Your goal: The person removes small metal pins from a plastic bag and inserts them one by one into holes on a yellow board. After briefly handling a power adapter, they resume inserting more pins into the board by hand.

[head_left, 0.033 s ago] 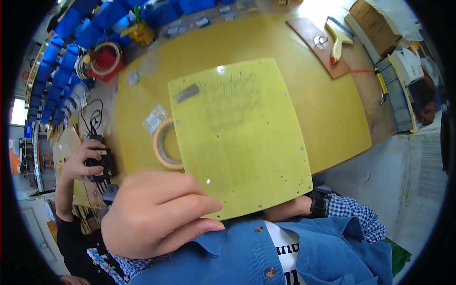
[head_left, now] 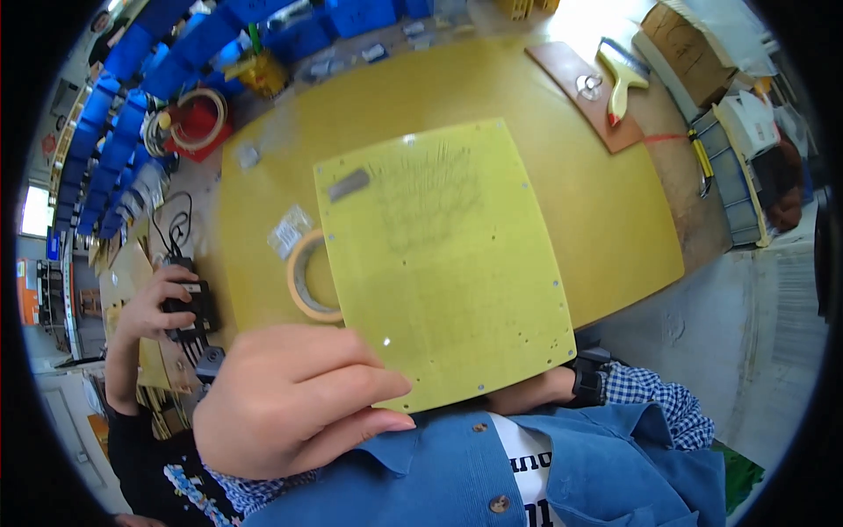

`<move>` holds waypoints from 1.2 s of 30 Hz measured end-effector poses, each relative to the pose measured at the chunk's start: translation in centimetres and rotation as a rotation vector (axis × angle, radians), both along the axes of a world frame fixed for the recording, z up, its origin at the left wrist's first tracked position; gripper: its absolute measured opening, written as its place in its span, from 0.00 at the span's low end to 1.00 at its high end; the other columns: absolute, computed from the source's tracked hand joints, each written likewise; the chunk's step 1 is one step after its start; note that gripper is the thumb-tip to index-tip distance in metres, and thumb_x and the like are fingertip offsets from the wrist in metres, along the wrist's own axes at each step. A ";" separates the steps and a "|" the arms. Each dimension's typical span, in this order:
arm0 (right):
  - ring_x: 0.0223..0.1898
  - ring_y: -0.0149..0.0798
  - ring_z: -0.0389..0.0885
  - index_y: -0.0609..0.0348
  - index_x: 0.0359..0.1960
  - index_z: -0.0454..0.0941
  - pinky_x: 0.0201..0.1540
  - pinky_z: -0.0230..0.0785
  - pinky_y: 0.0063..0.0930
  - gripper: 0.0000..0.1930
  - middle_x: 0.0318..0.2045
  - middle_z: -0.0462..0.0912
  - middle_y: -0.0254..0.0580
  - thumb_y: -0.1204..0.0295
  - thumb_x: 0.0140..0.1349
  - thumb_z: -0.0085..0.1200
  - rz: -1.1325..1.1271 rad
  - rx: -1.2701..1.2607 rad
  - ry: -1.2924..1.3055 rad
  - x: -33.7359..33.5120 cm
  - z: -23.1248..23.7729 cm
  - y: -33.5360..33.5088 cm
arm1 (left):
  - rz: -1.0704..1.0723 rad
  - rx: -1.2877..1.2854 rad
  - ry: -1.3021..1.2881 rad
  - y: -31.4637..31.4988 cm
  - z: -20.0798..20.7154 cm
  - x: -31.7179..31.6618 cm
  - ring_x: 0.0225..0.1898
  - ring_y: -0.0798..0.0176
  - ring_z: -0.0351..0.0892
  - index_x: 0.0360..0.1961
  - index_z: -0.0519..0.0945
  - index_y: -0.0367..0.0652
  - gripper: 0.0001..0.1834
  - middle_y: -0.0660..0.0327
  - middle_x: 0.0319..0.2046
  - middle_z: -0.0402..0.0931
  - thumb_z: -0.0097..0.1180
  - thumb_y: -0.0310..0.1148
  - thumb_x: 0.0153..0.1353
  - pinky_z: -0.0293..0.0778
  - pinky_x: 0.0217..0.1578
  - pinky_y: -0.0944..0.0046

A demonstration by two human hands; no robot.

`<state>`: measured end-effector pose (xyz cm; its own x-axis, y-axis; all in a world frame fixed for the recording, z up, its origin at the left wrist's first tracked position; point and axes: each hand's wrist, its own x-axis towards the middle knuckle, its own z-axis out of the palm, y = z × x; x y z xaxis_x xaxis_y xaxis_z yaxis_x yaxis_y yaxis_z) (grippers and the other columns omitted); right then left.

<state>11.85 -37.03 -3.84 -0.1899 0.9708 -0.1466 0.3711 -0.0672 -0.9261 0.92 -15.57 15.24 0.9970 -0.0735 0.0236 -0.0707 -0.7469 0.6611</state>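
Note:
A yellow translucent panel (head_left: 448, 299), with small holes along its edges and thin dark wires bundled near its far end, stands in front of me. A grey strip (head_left: 349, 185) lies near its far left corner. My left hand (head_left: 303, 395) is closed, with thumb and forefinger pinched at the panel's near left corner. The forearm of my right arm (head_left: 536, 389), with a black wristband (head_left: 587, 383), passes under the panel's near edge; the right hand and its fingers are hidden behind the panel.
Beside the panel lie a roll of tape (head_left: 300, 285) and a small clear bag (head_left: 290, 230) on the yellow tabletop (head_left: 615, 237). A brush (head_left: 623, 83) rests on a brown board (head_left: 575, 83) at far right. At left, another person's hand (head_left: 162, 303) holds a black device (head_left: 198, 307).
The panel's far edge sits slightly lower in the picture, and the view has shifted a little. My left hand keeps its pinch at the corner.

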 end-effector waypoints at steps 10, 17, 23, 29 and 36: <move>0.47 0.53 0.76 0.60 0.53 0.73 0.51 0.69 0.39 0.24 0.48 0.77 0.56 0.65 0.54 0.59 -0.012 0.010 0.067 -0.2 -4.6 -1.9 | -0.034 0.041 -0.035 0.4 1.5 -0.1 0.25 0.58 0.79 0.33 0.83 0.40 0.12 0.58 0.25 0.78 0.69 0.32 0.48 0.72 0.24 0.65; 0.51 0.48 0.75 0.61 0.56 0.72 0.54 0.67 0.36 0.24 0.52 0.76 0.53 0.64 0.58 0.58 -0.063 -0.006 0.029 0.9 -5.0 -1.6 | -0.049 0.060 -0.023 0.5 1.7 0.2 0.26 0.58 0.79 0.35 0.82 0.42 0.11 0.60 0.26 0.78 0.67 0.33 0.51 0.72 0.25 0.66; 0.52 0.46 0.75 0.61 0.56 0.71 0.55 0.67 0.35 0.24 0.54 0.75 0.52 0.64 0.59 0.57 -0.141 -0.077 0.070 1.3 -4.9 -1.4 | -0.054 0.027 -0.054 0.7 1.7 0.3 0.25 0.57 0.77 0.34 0.81 0.44 0.10 0.61 0.26 0.76 0.63 0.37 0.55 0.72 0.24 0.63; 0.53 0.44 0.75 0.61 0.57 0.71 0.56 0.66 0.34 0.24 0.55 0.75 0.51 0.64 0.60 0.57 -0.265 -0.153 0.118 4.5 -4.4 -5.0 | -0.071 0.036 -0.009 -0.2 2.4 0.6 0.25 0.57 0.78 0.36 0.81 0.44 0.10 0.60 0.25 0.76 0.64 0.36 0.55 0.72 0.25 0.64; 0.51 0.42 0.77 0.62 0.54 0.73 0.55 0.67 0.33 0.24 0.47 0.80 0.49 0.62 0.59 0.57 -0.696 -0.313 0.068 10.1 -6.3 -17.0 | 0.015 -0.010 -0.048 -0.8 3.2 0.2 0.28 0.51 0.75 0.33 0.78 0.35 0.08 0.52 0.25 0.73 0.62 0.25 0.52 0.70 0.28 0.61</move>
<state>21.99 -54.00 -10.16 0.4317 0.7852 -0.4439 0.0900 -0.5272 -0.8450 1.12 -16.37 18.46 0.9957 -0.0583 0.0723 -0.0917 -0.7418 0.6643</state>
